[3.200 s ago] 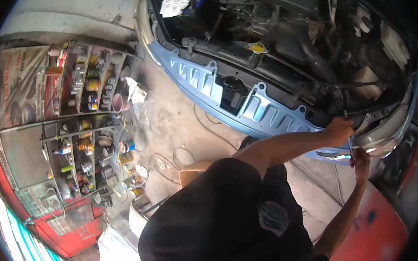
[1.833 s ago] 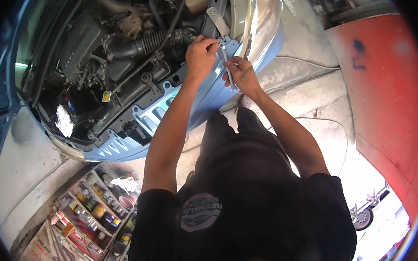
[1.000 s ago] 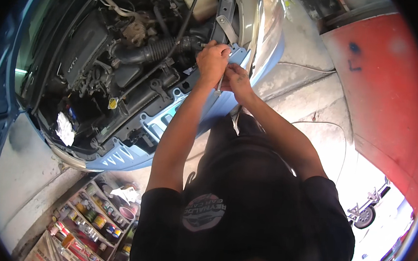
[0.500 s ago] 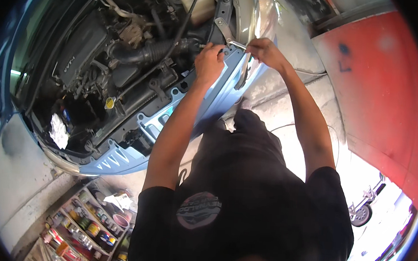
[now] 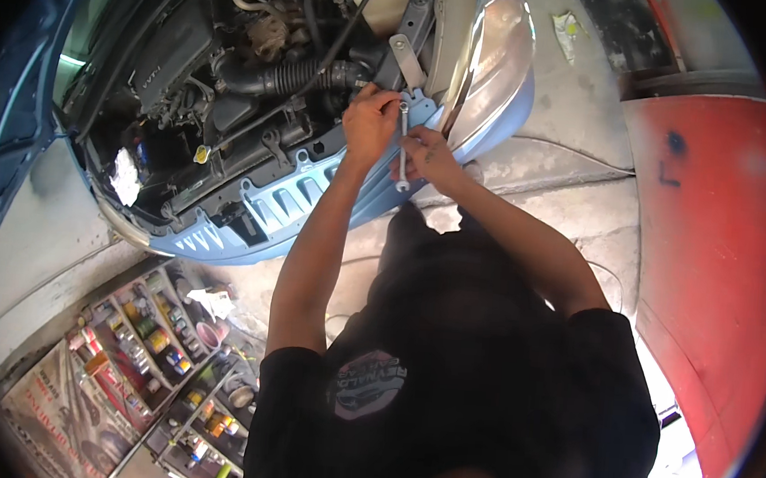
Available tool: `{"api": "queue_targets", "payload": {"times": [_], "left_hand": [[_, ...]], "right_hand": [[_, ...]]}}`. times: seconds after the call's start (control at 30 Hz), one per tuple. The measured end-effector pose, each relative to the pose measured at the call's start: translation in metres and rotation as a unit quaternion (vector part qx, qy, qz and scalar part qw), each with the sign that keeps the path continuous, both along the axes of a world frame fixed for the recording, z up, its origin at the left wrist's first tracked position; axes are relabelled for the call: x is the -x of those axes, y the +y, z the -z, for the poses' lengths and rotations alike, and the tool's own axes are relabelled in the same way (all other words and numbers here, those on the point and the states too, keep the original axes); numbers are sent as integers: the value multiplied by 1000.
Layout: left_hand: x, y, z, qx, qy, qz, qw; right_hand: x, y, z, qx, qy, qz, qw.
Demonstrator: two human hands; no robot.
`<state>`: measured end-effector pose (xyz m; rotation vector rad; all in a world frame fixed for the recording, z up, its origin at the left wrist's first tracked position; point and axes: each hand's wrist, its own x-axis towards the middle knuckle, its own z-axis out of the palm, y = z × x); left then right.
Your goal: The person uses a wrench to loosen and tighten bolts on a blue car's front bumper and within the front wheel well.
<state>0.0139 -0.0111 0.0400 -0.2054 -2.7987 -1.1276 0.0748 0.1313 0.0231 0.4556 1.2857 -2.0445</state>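
A silver combination wrench (image 5: pixel 403 147) stands across the corner of the light blue front panel (image 5: pixel 423 109) of a car, its ring end up by a bolt spot and its open end pointing toward me. My right hand (image 5: pixel 433 161) is closed on the middle of its shank. Just left of the ring end, my left hand (image 5: pixel 370 124) has its fingers bent and pinched together over the panel's edge; what lies between the fingertips is hidden. A metal bracket (image 5: pixel 406 61) rises beyond the fingers, beside the headlight (image 5: pixel 501 56).
The open engine bay holds a black ribbed air hose (image 5: pixel 310 78), a yellow cap (image 5: pixel 201 154) and a crumpled white wad (image 5: pixel 126 177). A red panel (image 5: pixel 712 235) stands at the right. Shelves of cans and bottles (image 5: pixel 141 337) are at lower left.
The wrench has swung from pointing right to pointing toward me, and my right hand has moved left and nearer with it. My left hand stays at the panel's corner. The view has shifted.
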Motion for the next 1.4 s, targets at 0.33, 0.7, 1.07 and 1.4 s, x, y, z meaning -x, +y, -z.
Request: {"api": "queue_targets", "payload": {"times": [0.33, 0.7, 1.07, 1.4], "left_hand": [[-2, 19, -12, 50, -6, -16, 999], [-5, 13, -9, 47, -10, 0, 999], [-4, 6, -11, 91, 22, 58, 994], [10, 13, -3, 304, 63, 172, 935]], "right_hand": [[11, -19, 13, 50, -9, 30, 998], [8, -30, 19, 115, -8, 60, 992], [102, 118, -21, -181, 206, -196, 941], [-17, 148, 11, -124, 172, -13, 977]]}}
